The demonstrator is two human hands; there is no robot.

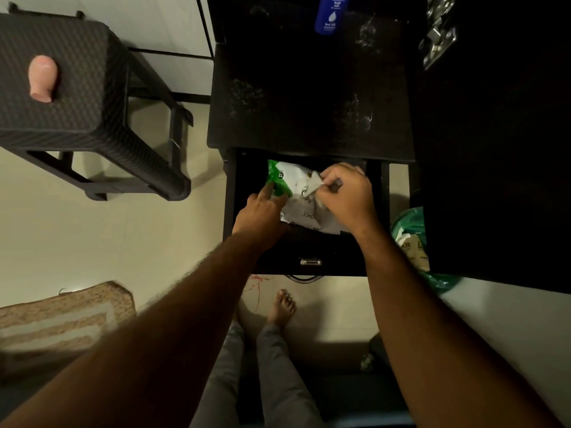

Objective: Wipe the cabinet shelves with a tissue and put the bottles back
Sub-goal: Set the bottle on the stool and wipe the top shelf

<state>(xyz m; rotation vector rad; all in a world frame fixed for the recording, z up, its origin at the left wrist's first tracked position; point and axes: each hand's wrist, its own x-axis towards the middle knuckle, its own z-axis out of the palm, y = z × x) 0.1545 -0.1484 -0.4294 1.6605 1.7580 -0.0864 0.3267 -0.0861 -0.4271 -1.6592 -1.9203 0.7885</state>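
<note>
- Nearest the camera, a bare foot (282,307) and grey trouser legs stood on the pale floor (92,242), right up against the open drawer (309,251) of the dark cabinet (309,97)
- Inside the drawer lay the tissue pack (304,196), green at one end, white with lettering over the rest
- The left hand (262,211) was down on the pack's green end, forefinger stretched out and pressing, the other fingers loosely curled and gripping nothing I could make out
- The right hand (346,193) had its fingers curled tight, pinching a pale tab or sheet (313,186) at the pack's opening; whether that was the sticker flap or a tissue already coming out, I couldn't tell
- The step in hand looked like getting one tissue free, and the way to do it well was to keep that left finger pinning the pack flat while the right pulled steadily, so a single sheet came and the pack didn't lift
- Further back, the cabinet's dusty shelf showed pale smears waiting for the wipe, and a blue bottle (332,13) stood at its far edge, so it would need shifting first
- Off to the left, a pink bottle (43,77) lay on its side on the dark stool (77,103), well apart from the cabinet, still to go back
</note>
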